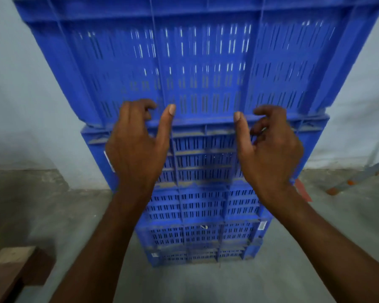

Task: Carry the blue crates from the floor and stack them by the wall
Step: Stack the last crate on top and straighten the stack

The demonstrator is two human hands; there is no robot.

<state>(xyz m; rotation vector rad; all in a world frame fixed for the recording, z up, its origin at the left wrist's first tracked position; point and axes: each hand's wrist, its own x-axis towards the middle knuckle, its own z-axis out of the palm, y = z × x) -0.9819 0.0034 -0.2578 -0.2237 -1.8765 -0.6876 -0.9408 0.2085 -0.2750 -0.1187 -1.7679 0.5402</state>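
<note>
both bare forearms reach toward twelve o'clock, left hand (138,149) and right hand (271,149) side by side, fingers curled, thumbs straight.
</note>
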